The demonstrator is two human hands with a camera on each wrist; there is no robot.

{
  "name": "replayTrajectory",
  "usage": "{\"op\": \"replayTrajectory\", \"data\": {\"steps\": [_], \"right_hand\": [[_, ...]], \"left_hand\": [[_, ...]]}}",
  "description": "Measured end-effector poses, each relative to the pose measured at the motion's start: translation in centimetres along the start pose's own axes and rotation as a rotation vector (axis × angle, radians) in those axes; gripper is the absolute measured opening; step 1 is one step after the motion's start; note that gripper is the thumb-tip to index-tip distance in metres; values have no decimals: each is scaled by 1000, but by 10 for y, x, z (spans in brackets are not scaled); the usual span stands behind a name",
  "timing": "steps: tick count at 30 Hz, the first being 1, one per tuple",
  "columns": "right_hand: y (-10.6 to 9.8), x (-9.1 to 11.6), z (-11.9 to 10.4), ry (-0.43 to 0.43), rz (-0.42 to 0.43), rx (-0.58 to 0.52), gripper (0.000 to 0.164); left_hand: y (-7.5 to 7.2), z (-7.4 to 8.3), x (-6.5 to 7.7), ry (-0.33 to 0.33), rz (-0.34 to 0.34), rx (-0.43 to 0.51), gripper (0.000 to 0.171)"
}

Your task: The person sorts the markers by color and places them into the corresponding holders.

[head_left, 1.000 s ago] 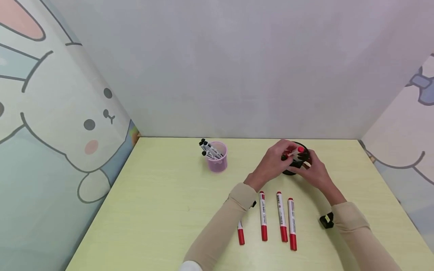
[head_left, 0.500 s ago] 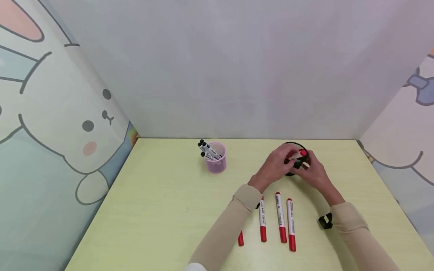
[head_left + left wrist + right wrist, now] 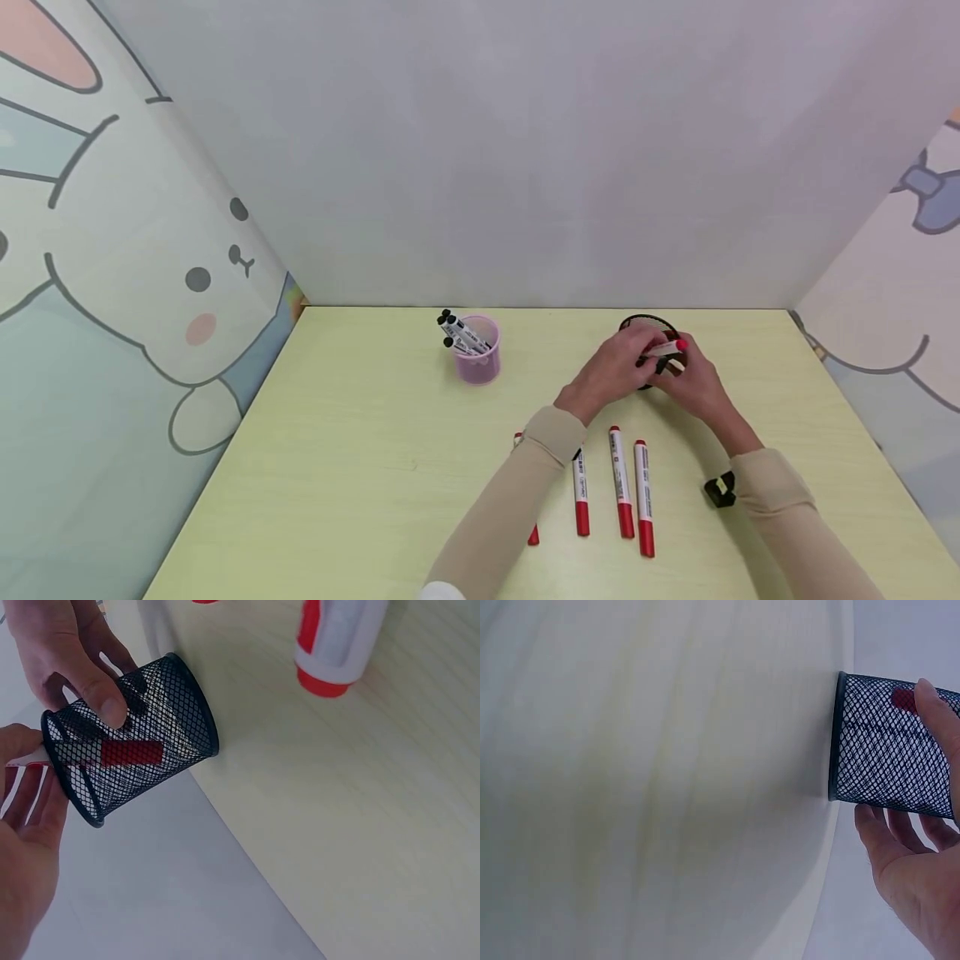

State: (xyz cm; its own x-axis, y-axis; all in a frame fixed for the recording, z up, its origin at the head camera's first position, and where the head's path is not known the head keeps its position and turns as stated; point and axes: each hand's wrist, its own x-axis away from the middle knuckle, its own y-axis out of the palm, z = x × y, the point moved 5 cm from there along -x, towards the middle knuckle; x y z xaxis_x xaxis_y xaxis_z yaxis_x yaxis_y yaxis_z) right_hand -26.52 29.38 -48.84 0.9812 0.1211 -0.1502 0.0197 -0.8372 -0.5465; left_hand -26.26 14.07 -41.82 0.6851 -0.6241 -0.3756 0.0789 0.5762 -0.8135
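Note:
My left hand (image 3: 613, 365) pinches a red-and-white marker (image 3: 663, 349) at the mouth of a black mesh pen cup (image 3: 176, 712). Through the mesh in the left wrist view, the marker's red cap (image 3: 132, 752) shows inside the cup. My right hand (image 3: 696, 382) grips the cup's side, thumb and fingers around the mesh (image 3: 892, 761). In the head view, both hands cover most of the cup. Several red markers (image 3: 621, 483) lie in a loose row nearer the front, one (image 3: 533, 534) mostly hidden under my left sleeve.
A pink-purple cup (image 3: 480, 367) with several black-capped markers (image 3: 467, 335) leaning in it stands left of the mesh cup. The pale yellow table (image 3: 360, 450) meets a grey-white back wall (image 3: 525, 167), with printed panels at both sides.
My left hand has shifted slightly right and down with the marker, whose red end has moved right and a little lower. The right hand keeps its grip on the cup, almost still.

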Motion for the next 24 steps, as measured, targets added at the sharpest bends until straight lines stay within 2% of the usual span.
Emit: {"op": "replayTrajectory", "data": {"steps": [7,14,20,24], "right_hand": [[0,-1,1,-4,3,24,75],[0,-1,0,-11,17,17,71],[-1,0,-3,-11,20,1,70],[-1,0,-3,-15,20,14,70]], "left_hand": [[4,5,-6,24,-40,-127,22],[6,9,-9,6,-72,-229,21],[10,13,-8,16,-121,-400,28],[11,12,-7,12,-126,-441,35]]}}
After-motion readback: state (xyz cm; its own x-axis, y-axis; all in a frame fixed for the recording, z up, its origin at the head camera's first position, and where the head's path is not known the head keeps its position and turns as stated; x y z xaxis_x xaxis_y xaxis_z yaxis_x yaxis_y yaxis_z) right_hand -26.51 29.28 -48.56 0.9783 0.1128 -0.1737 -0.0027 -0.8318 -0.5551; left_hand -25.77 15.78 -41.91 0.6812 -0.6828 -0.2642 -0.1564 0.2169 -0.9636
